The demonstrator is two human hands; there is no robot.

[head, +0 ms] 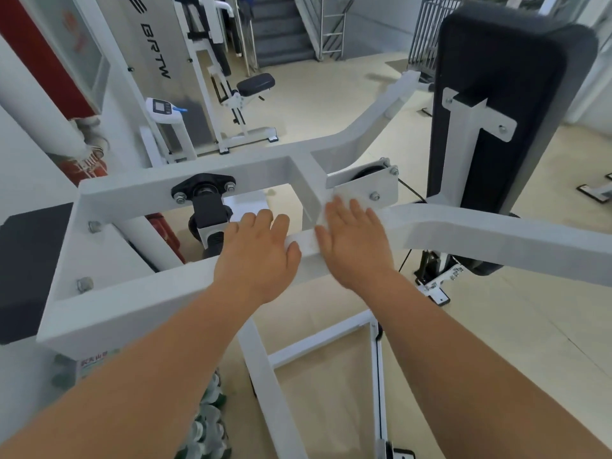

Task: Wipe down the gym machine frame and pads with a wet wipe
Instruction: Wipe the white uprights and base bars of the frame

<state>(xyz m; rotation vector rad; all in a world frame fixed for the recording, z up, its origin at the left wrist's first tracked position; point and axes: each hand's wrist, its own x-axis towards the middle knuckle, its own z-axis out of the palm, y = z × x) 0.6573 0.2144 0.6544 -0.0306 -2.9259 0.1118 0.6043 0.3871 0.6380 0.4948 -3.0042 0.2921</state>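
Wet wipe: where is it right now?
In the head view, the wet wipe lies flat under the right hand on the white frame, just right of the left hand.

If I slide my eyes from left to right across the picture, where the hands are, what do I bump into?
First the dark pad at the left edge → black pivot bolted to the white frame → left hand gripping that frame → right hand lying flat → tall black pad.

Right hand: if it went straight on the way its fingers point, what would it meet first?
Probably the bolted white bracket plate on the frame, just past the wet wipe pressed under the right hand; depth is unclear.
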